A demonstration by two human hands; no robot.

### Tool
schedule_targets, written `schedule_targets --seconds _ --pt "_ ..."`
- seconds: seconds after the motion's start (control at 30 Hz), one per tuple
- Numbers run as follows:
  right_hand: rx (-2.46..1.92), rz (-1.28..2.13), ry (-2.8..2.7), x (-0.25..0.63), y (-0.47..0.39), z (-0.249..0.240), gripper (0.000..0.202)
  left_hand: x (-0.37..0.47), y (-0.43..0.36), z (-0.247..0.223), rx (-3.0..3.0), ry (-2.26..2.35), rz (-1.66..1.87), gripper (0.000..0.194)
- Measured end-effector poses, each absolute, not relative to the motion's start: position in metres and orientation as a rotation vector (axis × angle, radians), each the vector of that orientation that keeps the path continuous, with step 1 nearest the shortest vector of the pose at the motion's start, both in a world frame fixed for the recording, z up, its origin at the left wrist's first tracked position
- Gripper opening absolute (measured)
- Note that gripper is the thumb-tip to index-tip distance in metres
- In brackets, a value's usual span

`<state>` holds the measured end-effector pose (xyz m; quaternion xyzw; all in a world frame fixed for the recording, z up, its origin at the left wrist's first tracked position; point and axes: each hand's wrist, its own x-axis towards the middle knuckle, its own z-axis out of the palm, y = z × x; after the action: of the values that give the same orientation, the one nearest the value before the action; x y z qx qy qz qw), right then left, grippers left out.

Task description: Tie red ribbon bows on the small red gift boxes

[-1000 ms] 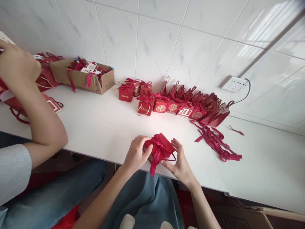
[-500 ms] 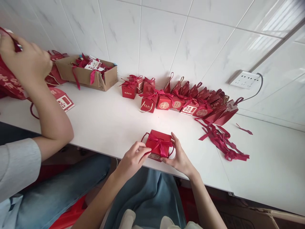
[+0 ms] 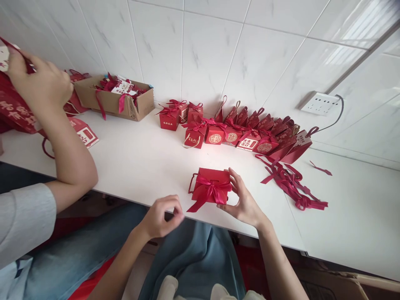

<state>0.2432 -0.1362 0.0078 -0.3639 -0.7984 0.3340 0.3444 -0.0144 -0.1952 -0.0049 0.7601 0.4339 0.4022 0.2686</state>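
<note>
A red gift box [image 3: 222, 177] with a ribbon bow on it and cord handles at its sides rests near the table's front edge. My right hand [image 3: 242, 200] grips its right side, thumb at the lower corner and fingers at the upper one. Left of the box, my left hand [image 3: 165, 214] is off it, fingers curled with the fingertips pinched near the thumb; whether anything small is between them is hard to tell. One ribbon tail points toward that hand.
Finished red boxes [image 3: 214, 134] line the wall, several deep at the right. Loose red ribbons [image 3: 289, 181] lie right of my hands. A cardboard box [image 3: 109, 102] stands back left. Another person's hand [image 3: 43, 81] holds a red bag [image 3: 15, 104] at far left.
My left hand has let go of the bow ribbon and moved down and left. The red box has turned slightly and shifted a little right and up in my right hand.
</note>
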Motion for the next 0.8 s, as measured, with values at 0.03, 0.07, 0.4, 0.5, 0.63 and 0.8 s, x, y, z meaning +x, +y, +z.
schedule_targets --seconds 0.03,0.07,0.4,0.5,0.63,0.8 --pt "-0.924 0.84 -2.084 0.243 -0.138 0.013 0.09 -0.015 -0.192 0.002 1.915 1.217 1.187 0.022" --pt "-0.903 0.812 -2.093 0.242 -0.14 0.019 0.089 -0.014 -0.189 0.009 1.806 1.284 1.286 0.024" --pt "-0.863 0.739 -2.064 0.237 -0.157 0.048 0.09 0.035 -0.183 0.052 1.751 1.448 1.572 0.01" --pt "-0.855 0.752 -2.052 0.237 -0.159 0.049 0.091 0.039 -0.191 0.053 1.856 1.373 1.732 0.009" --pt "-0.843 0.761 -2.032 0.235 -0.159 0.05 0.091 0.042 -0.2 0.054 2.061 1.318 1.834 0.012" --pt "-0.843 0.749 -2.016 0.232 -0.16 0.051 0.089 0.045 -0.205 0.052 2.248 1.268 1.861 0.018"
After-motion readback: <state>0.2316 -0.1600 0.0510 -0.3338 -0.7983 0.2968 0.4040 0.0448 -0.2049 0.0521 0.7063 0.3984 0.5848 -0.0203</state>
